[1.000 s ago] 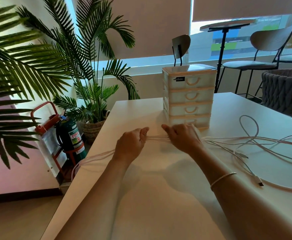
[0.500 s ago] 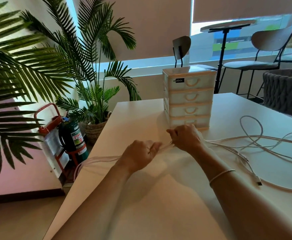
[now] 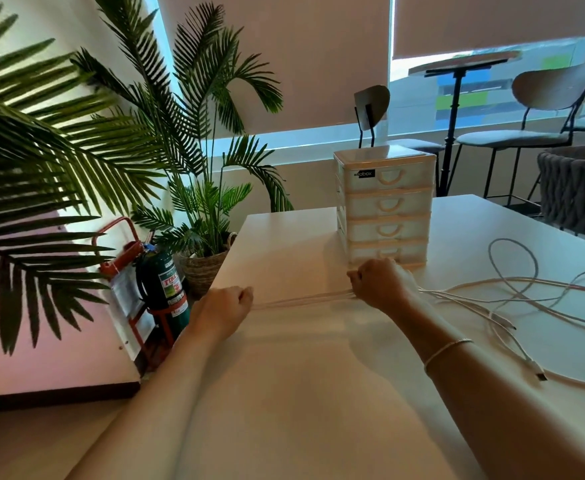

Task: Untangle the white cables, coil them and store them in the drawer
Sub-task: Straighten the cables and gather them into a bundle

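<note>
A person's two bare forearms reach forward over a white table (image 3: pixel 284 393), seen from a camera worn on the head. The left hand (image 3: pixel 223 308) sits near the table's left edge with its fingers curled into a fist around a bundle of white cables (image 3: pixel 305 299). The right hand (image 3: pixel 381 284) is further right and slightly further away, just in front of the drawer unit, its fingers also curled around the same bundle. Between the two hands the cables run in a straight, taut-looking band just above or on the tabletop; which of the two cannot be told. To the right of the right hand the cables spread out loosely across the table in several overlapping loops and long strands, reaching the right edge of the view. One cable end with a plug (image 3: pixel 537 374) lies on the table beside the right forearm, which wears a thin white bracelet (image 3: pixel 447 351). Behind the right hand stands a small white plastic drawer unit (image 3: pixel 384 206) with four stacked drawers, all closed, each with a curved handle; the top one carries a dark label. Left of the table are tall green palm plants (image 3: pixel 187 133), one in a woven basket pot (image 3: pixel 202 271), and a dark green fire extinguisher (image 3: pixel 164 289) in a red stand on the floor. Behind the table, chairs (image 3: pixel 540 109) and a high round table stand by a window.
</note>
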{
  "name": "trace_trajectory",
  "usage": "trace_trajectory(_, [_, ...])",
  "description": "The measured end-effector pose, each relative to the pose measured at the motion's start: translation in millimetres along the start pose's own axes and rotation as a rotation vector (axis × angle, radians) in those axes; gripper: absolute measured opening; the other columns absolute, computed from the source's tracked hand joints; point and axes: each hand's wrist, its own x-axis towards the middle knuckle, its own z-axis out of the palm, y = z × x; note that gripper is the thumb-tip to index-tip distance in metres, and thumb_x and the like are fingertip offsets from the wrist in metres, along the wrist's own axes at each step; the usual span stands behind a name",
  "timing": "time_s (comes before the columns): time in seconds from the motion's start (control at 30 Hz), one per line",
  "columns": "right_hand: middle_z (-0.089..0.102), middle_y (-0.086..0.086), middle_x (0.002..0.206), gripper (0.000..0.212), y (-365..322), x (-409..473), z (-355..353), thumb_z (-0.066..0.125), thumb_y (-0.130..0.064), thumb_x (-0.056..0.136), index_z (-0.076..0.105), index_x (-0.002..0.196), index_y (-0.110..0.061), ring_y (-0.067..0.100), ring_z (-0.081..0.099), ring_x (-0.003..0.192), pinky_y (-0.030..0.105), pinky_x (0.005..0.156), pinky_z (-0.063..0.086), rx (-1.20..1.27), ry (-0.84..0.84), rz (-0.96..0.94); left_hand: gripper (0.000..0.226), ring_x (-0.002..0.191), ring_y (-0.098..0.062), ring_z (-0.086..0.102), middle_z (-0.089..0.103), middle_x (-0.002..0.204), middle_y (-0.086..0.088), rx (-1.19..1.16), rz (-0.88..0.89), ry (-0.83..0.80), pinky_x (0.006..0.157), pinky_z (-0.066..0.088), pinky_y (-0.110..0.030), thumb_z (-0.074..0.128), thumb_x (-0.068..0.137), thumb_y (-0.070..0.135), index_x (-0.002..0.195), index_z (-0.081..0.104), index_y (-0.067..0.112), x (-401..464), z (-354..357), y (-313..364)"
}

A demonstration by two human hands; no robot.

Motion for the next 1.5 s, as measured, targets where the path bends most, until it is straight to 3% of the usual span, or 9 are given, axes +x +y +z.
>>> trace_trajectory(0.17, [0.055,0.007,0.086,0.034,-4.4,4.3,-4.8,0.034,-0.037,0.096,0.059,0.092,-0.015,0.029,0.059,0.091,0.033,0.068,0.041,0.001,-0.02,0.06,0.046,0.093,-0.031,0.059,0.063,0.086,-0.012,0.043,-0.08,0.022,0.074,0.041,-0.034,0.027,0.099,0.041,0.078,0.059,0.014,-6.1,-15.7,-37.0])
trace_trajectory(0.3, [0.056,0.007,0.087,0.032,8.5,5.9,-15.3,0.033,-0.034,0.096,0.058,0.092,-0.014,0.03,0.059,0.092,0.034,0.067,0.04,-0.054,-0.004,0.09,0.05,0.085,-0.027,0.059,0.061,0.075,-0.007,0.047,-0.146,0.039,0.073,0.046,-0.033,0.027,0.097,0.045,0.073,0.057,0.014,-1.9,-27.1,-67.6])
trace_trajectory(0.43, [0.05,0.006,0.082,0.03,7.8,6.2,-22.3,0.032,-0.035,0.096,0.054,0.085,-0.017,0.03,0.06,0.091,0.034,0.068,0.041,-0.063,-0.008,0.105,0.047,0.081,-0.026,0.059,0.056,0.069,-0.005,0.114,-0.158,0.129,0.064,0.038,-0.031,0.031,0.096,0.048,0.066,0.051,0.018,1.9,-36.5,-76.1])
trace_trajectory(0.6, [0.049,0.004,0.082,0.026,2.4,1.7,-23.8,0.034,-0.033,0.096,0.05,0.083,-0.018,0.029,0.059,0.093,0.032,0.068,0.04,-0.056,-0.024,0.088,0.047,0.094,-0.033,0.062,0.066,0.095,-0.015,0.184,-0.208,0.059,0.08,0.049,-0.038,0.022,0.099,0.041,0.096,0.06,0.013,0.0,-23.9,-79.7])
trace_trajectory(0.8, [0.064,0.011,0.092,0.033,21.4,-0.3,-25.9,0.042,-0.034,0.094,0.064,0.093,-0.009,0.027,0.061,0.085,0.03,0.064,0.039,-0.049,0.114,0.14,0.029,0.114,-0.031,0.052,0.058,0.123,-0.015,0.15,-0.221,-0.147,0.092,0.038,-0.037,0.029,0.1,0.027,0.113,0.049,0.01,-8.7,-3.2,-71.8])
trace_trajectory(0.97, [0.065,0.013,0.096,0.032,23.4,2.6,-31.5,0.043,-0.032,0.092,0.066,0.091,-0.01,0.024,0.055,0.077,0.028,0.065,0.039,-0.043,0.109,0.142,0.024,0.107,-0.026,0.055,0.06,0.116,-0.009,0.003,-0.043,0.026,0.088,0.039,-0.034,0.036,0.099,0.021,0.113,0.053,0.011,1.1,-18.2,-4.6])
trace_trajectory(1.13, [0.057,0.008,0.083,0.03,7.1,-2.8,-30.2,0.039,-0.033,0.092,0.05,0.07,-0.016,0.025,0.057,0.078,0.031,0.064,0.043,-0.043,0.023,0.091,0.035,0.104,-0.031,0.058,0.065,0.109,-0.016,-0.399,0.14,-0.075,0.088,0.045,-0.035,0.037,0.098,0.033,0.105,0.061,0.008,12.1,-5.7,106.2])
trace_trajectory(1.3, [0.065,0.009,0.093,0.03,6.2,-6.0,-28.6,0.04,-0.03,0.093,0.064,0.089,-0.012,0.027,0.064,0.09,0.03,0.064,0.043,-0.069,0.11,0.076,0.059,0.098,-0.032,0.061,0.068,0.102,-0.015,-0.472,0.093,-0.162,0.084,0.048,-0.037,0.019,0.099,0.046,0.103,0.065,0.01,9.8,12.6,157.1])
trace_trajectory(1.5, [0.064,0.009,0.079,0.047,14.5,-8.0,-31.9,0.036,-0.043,0.095,0.06,0.066,-0.014,0.024,0.059,0.077,0.036,0.076,0.051,0.199,0.012,0.029,0.055,0.105,-0.039,0.057,0.064,0.109,-0.024,-0.347,0.089,0.017,0.084,0.044,-0.038,0.023,0.1,0.04,0.111,0.063,0.004,14.5,9.1,148.7])
